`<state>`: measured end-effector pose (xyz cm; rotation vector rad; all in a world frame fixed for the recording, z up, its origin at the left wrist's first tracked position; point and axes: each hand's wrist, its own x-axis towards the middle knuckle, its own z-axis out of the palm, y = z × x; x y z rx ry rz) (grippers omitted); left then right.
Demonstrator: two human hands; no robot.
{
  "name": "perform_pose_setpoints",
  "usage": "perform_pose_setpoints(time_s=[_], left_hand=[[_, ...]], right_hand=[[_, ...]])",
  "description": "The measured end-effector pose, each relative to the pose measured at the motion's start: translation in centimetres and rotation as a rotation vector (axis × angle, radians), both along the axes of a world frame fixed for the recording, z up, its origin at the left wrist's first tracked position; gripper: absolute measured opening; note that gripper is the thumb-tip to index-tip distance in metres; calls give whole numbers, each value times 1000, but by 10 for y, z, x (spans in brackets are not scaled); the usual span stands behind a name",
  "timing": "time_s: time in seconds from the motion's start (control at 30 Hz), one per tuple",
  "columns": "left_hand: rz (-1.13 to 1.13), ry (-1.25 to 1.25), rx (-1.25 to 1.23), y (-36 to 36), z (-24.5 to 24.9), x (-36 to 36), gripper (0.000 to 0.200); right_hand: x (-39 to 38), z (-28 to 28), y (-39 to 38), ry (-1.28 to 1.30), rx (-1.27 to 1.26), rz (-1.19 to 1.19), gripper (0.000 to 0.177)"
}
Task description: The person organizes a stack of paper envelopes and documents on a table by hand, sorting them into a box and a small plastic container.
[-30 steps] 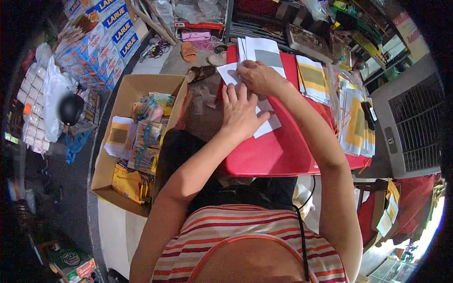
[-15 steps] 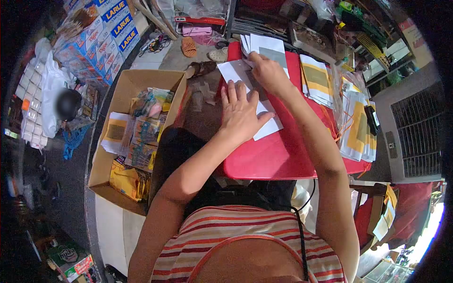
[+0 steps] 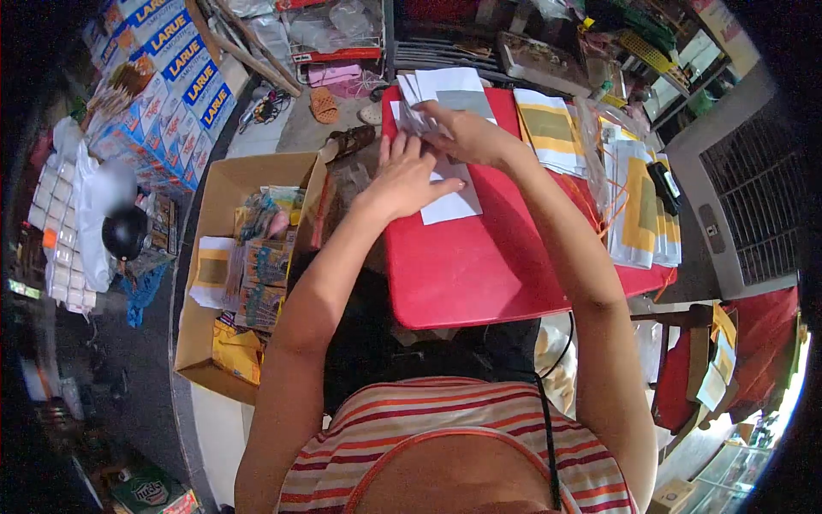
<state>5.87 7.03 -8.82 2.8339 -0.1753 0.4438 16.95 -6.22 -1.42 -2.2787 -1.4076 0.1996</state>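
Observation:
My left hand lies on a white paper with its fingers and thumb spread, near the left edge of the red table. My right hand is just beyond it, fingers bent and closed on the raised far end of the paper, close to my left fingertips. Part of that paper is hidden under both hands. Beyond my right hand lies a pile of white papers with a grey rectangle on the top one.
White-and-yellow envelopes and a second stack lie at the table's right, beside clear plastic and orange ties. To the left stands an open cardboard box with packets inside. Beer cartons are stacked behind it.
My right hand has shifted toward my left hand, lifting and bending the far end of the paper. My left hand stays spread on it. The camera view has shifted slightly.

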Motion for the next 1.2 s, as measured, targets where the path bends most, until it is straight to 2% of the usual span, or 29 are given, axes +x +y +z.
perform_pose_setpoints(time_s=[0.03,0.07,0.13,0.2,0.27,0.33,0.4,0.47,0.53,0.57,0.63,0.67,0.73,0.87,0.93,1.0,1.07,1.1,1.2], left_hand=[[17,161,59,-2,28,-15,67],[5,165,63,0,33,-26,67],[11,19,-158,11,36,-51,58],[35,-20,-183,21,35,-74,49],[-11,-127,-336,28,25,-90,42],[-10,-60,-372,13,34,-104,41],[21,7,-398,-3,36,-112,41],[-108,-58,-390,-26,33,-115,43],[-151,-55,-355,-48,28,-115,46],[-141,-74,-282,-57,24,-115,47],[-130,-102,-205,-64,18,-115,48],[-98,-96,-251,-61,15,-115,47],[-58,-86,-291,-59,10,-116,47],[-74,-119,-200,-59,11,-116,44],[-81,-114,-225,-58,9,-115,43],[-91,-130,-203,-58,8,-114,42],[-88,-148,-188,-58,8,-115,42],[-85,-132,-193,-58,10,-115,42],[-77,-125,-197,-59,10,-116,42]], right_hand=[[-9,10,-7,96,3,-83,46],[-14,10,-18,101,6,-94,46],[-26,7,-51,-63,369,-71,43],[-60,14,-93,-73,337,-125,38],[-96,16,-142,-88,291,-208,34],[-123,16,-185,101,208,-357,26],[-136,11,-224,7,411,-583,20],[-131,11,-260,-385,436,-803,18],[-122,11,-289,-479,406,-1097,24],[-117,7,-300,-487,404,-1101,24],[-108,-7,-314,-369,316,-1269,37],[-107,-12,-316,-346,271,-1285,45],[-106,-20,-313,-351,342,-1295,48],[-101,-20,-309,-413,430,-1329,48],[-101,-13,-302,-91,493,-1357,47],[-96,-19,-300,-92,507,-1367,45],[-87,-25,-297,-195,396,-1275,43],[-76,-37,-306,-168,484,-1198,36],[-67,-40,-316,-188,543,-1052,30]])
